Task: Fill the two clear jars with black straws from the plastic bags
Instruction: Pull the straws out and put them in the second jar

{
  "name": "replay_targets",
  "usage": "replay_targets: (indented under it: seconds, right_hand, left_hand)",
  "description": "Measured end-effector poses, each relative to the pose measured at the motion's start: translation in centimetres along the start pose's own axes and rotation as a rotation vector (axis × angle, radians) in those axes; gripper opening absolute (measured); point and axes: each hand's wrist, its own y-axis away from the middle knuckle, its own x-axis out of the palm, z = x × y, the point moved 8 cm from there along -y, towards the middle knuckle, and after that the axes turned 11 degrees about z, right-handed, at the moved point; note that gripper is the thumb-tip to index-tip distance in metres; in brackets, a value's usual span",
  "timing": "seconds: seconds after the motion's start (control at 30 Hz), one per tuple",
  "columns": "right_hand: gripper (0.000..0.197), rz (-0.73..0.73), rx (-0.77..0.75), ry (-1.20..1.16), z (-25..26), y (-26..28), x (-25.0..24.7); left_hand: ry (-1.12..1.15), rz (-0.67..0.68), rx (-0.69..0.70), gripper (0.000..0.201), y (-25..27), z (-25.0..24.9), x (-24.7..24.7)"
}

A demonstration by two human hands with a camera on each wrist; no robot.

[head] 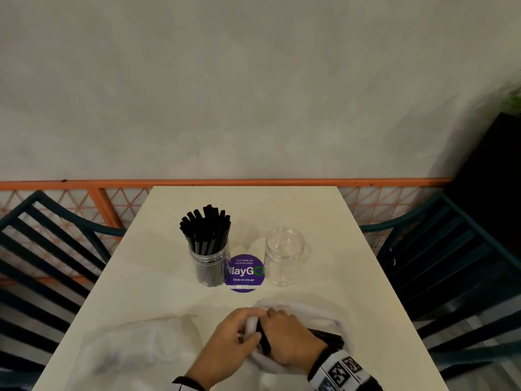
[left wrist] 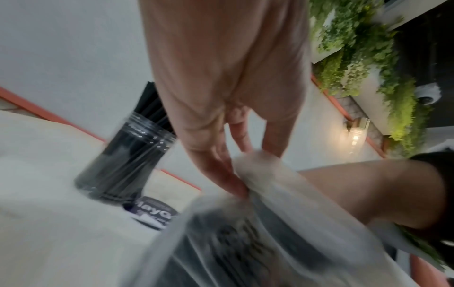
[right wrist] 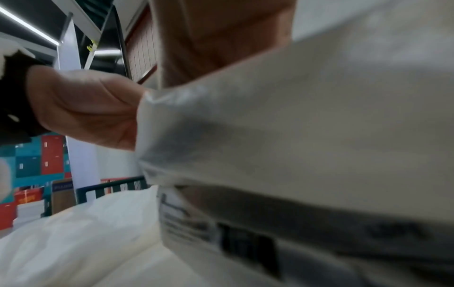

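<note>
A: How far along does it look?

B: One jar (head: 210,259) on the worktop (head: 324,210) is packed with black straws (head: 205,230), standing upright. The other jar (head: 284,259) stands empty just to its right, with a round purple sticker (head: 245,273) on the surface between them. So half done, I'd judge.

A: And the hands?

B: Both are at the near edge, working on a plastic bag (head: 318,314). The left hand (head: 234,337) has its fingers and thumb pinching a fold of the bag's mouth. The right hand (head: 290,337) has its grip curled around the bag and the dark bundle of straws (head: 265,341) showing there. A second bag (head: 132,345) lies limp and flat to the left, apparently emptied.

A: What could go wrong from here?

B: The film is thin and slippery. If the left pinch slips while the right pulls, the bundle may come out crooked or scatter across the worktop. Straws roll, and the near edge is close.

A: Anything with the jar?

B: It's light and empty, so a bundle pushed in at an angle could tip it. Its neighbour stands near, and a careless sweep of the bag could knock either one.
</note>
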Motion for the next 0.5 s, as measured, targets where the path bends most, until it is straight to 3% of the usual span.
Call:
replay_targets:
  seconds: [0.13, 0.2, 0.3, 0.4, 0.5]
  right_hand:
    - [0.054, 0.086, 0.051, 0.032, -0.8, -0.6, 1.4]
    - [0.054, 0.101, 0.046, -0.005, -1.4, -0.7, 1.4]
    - [0.046, 0.087, 0.010, -0.085, -1.7, -0.3, 0.8]
    - [0.037, 0.010, -0.108, -0.246, -1.1, 1.1, -1.4]
    - [0.030, -0.041, -0.186, -0.405, -0.9, 3.1, -3.6]
  left_hand:
    - [0.182, 0.087, -0.130, 0.046, 0.9, 2.8, -0.3]
    - [0.050, 0.091, -0.242, 0.056, 1.3, 5.1, -0.7]
    - [-0.103, 0.221, -0.424, 0.080, 0.9, 7.6, 0.7]
    - [0.021, 0.220, -0.380, 0.092, -0.2, 7.9, 1.6]
    - [0.147, 0.092, -0.238, 0.079, -0.8, 6.9, 0.6]
